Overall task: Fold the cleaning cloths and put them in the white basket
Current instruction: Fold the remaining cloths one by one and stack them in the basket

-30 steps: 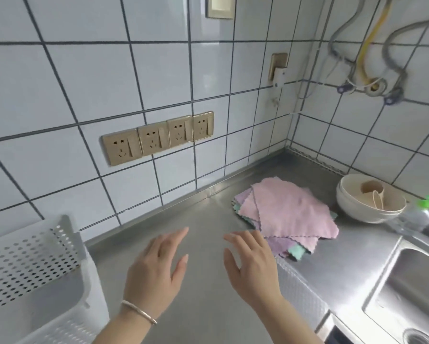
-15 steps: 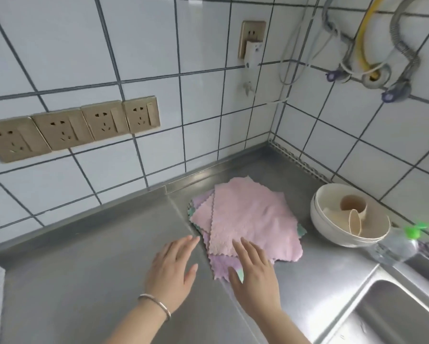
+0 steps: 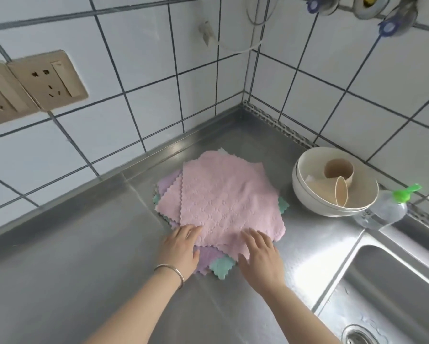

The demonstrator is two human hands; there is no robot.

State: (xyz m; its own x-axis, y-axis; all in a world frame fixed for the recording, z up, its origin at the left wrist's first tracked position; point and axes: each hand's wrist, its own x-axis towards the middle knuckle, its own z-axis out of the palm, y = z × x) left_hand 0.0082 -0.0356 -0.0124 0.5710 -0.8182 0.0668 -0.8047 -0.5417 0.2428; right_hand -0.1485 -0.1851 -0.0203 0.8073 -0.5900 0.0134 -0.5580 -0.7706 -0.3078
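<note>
A loose pile of cleaning cloths lies on the steel counter near the wall corner. The top pink cloth (image 3: 223, 194) lies flat, with purple (image 3: 207, 256) and teal (image 3: 222, 266) cloths sticking out beneath it. My left hand (image 3: 180, 247) rests at the pile's near left edge, its fingertips under the top cloth's corner. My right hand (image 3: 260, 256) lies flat with straight fingers on the pile's near edge. The white basket is out of view.
A stack of white bowls (image 3: 332, 184) holding beige cups stands right of the cloths. A clear bottle with a green cap (image 3: 387, 209) lies beside the sink (image 3: 394, 294) at the right. Wall sockets (image 3: 47, 80) are at the left, pipes at the top right.
The view has swung right, away from the white basket. Both hands have moved forward from the bare counter onto the near edge of the cloth pile.
</note>
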